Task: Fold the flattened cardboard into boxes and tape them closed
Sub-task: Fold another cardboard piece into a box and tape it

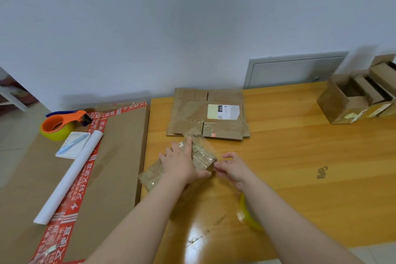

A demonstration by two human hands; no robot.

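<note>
A person's left hand [182,162] lies spread and flat on a small cardboard box [199,156] at the near middle of the wooden table [289,156], while the right hand [232,168] pinches something thin, probably clear tape, at the box's right end. The box is wrapped in glossy, crinkled tape; whether its flaps are fully shut cannot be told. A yellow tape roll [246,213] shows just beneath the right forearm. Flattened cardboard [205,113] with a white label waits just behind the box, and open boxes [355,96] stand at the table's far right. An orange tape dispenser [62,123] rests on a large carton to the left. The risk here: the thin film could fold onto itself or wrinkle if pulled slack, and the light box could skid on the polished table should the pressing palm ease off.
</note>
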